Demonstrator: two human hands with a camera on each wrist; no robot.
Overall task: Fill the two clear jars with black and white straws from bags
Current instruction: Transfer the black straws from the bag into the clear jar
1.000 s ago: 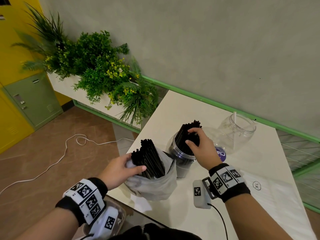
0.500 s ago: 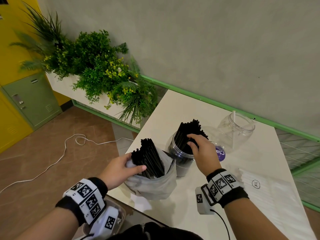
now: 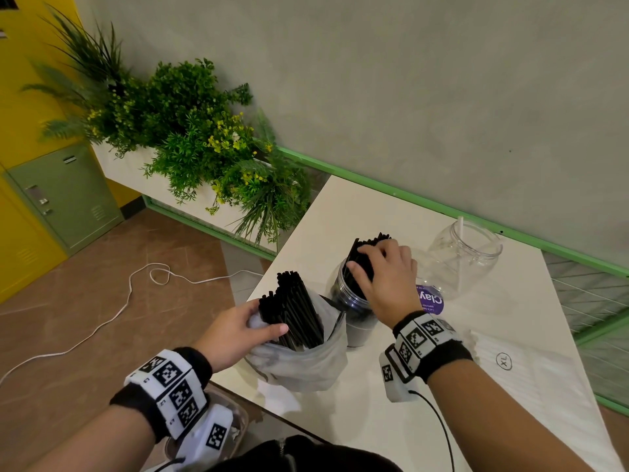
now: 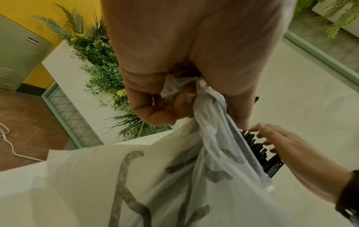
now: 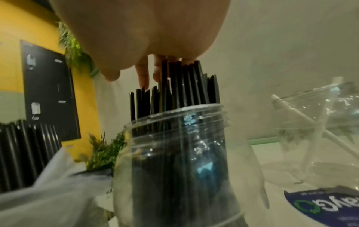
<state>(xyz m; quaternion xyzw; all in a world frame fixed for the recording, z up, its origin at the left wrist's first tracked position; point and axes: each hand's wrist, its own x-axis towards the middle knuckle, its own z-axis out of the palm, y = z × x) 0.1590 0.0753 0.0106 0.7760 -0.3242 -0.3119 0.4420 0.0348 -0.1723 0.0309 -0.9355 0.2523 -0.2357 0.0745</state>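
Standing at a pale bench [image 3: 510,338], a person works two hands over bundles of black straws. The left hand [image 3: 235,332] grips the bunched rim of a translucent plastic bag [image 3: 306,366] near the bench's front edge, fingers curled into the plastic; black straws [image 3: 292,311] stand upright in the bag. The right hand [image 3: 384,277] rests on the tops of the black straws in the near clear jar [image 3: 354,308], just beside the bag, its fingers spread and apparently pressing rather than gripping. Farther back, a second clear jar [image 3: 466,260] holds one white straw [image 3: 460,253] leaning against its wall. A purple label [image 3: 431,299] lies between the jars.
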